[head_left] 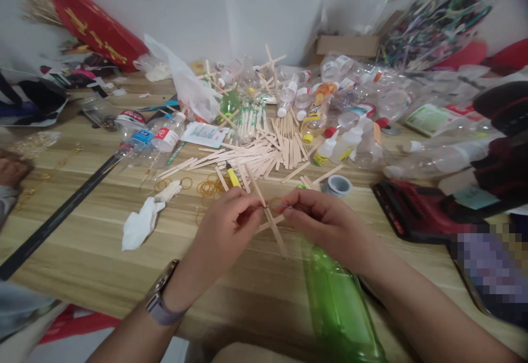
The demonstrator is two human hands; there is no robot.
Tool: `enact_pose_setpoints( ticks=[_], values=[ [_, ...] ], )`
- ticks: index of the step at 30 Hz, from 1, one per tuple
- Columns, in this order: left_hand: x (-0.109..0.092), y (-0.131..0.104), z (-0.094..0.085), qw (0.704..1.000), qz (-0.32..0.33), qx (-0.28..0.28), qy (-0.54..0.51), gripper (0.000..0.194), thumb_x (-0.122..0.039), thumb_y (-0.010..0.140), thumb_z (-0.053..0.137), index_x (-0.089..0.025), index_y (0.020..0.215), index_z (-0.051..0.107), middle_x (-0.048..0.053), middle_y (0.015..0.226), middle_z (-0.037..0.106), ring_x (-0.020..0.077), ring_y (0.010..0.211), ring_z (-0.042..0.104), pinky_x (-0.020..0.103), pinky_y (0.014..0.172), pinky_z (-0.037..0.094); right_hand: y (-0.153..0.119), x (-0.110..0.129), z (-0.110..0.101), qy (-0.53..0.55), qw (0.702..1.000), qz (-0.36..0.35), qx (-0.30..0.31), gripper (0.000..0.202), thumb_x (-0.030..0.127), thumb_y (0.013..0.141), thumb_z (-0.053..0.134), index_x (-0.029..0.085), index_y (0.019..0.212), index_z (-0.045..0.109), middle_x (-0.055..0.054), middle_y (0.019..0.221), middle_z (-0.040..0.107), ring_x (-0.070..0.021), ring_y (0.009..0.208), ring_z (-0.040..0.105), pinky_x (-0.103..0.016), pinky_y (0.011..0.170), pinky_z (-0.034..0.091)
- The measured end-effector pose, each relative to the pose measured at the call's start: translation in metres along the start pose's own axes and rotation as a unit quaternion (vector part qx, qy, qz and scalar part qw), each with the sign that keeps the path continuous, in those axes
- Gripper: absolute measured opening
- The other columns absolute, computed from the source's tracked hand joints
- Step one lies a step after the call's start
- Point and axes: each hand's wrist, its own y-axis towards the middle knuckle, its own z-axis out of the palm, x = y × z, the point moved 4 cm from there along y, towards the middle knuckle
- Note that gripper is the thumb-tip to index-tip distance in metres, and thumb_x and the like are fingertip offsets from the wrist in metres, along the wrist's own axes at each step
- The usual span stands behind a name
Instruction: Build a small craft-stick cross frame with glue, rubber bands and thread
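Note:
Crossed wooden craft sticks [271,221] are between my hands above the table. My left hand [231,220], wearing a watch on the wrist, pinches the sticks near their upper part. Opposite it, my right hand [315,217] is closed in a pinch on what looks like a thin tan rubber band [275,203], stretched toward the sticks. The fingertips hide part of the band. A green plastic bottle [340,308] lies below my right forearm. Just beyond my left hand are a yellow marker-like tool [232,175] and a pile of rubber bands [209,187].
A heap of loose craft sticks [251,157] covers the middle, with many clear bottles [388,104] behind. At right sits a red and black power tool [416,209]. A crumpled white tissue [142,223], a dark strip [61,214] and another person's hand [12,169] are left.

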Motion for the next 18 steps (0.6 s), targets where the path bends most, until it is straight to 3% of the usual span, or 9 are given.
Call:
enact_pose_setpoints(
  ticks=[9, 18],
  values=[
    [0.0011, -0.0007, -0.0026, 1.000, -0.028, 0.003, -0.001, 0.011, -0.018, 0.087, 0.056, -0.019, 0.082, 0.066, -0.002, 0.072, 0.058, 0.0132, 0.066, 0.054, 0.024, 0.059, 0.038, 0.0014, 0.0013, -0.0027, -0.014, 1.000, 0.004, -0.005, 0.020, 0.038, 0.084, 0.054, 0.020, 0.084, 0.062, 0.006, 0.058, 0.039, -0.0097, 0.051, 0.030, -0.025, 0.046, 0.021],
    [0.0032, -0.0009, -0.0032, 0.995, -0.078, 0.011, -0.059, 0.012, -0.021, 0.086, 0.058, -0.019, 0.079, 0.066, -0.002, 0.071, 0.062, 0.0139, 0.065, 0.054, 0.024, 0.058, 0.038, 0.0028, 0.0003, -0.0028, -0.019, 1.000, 0.008, -0.010, 0.020, 0.039, 0.083, 0.054, 0.021, 0.083, 0.063, 0.001, 0.068, 0.055, -0.0131, 0.060, 0.046, -0.027, 0.053, 0.033]
  ],
)
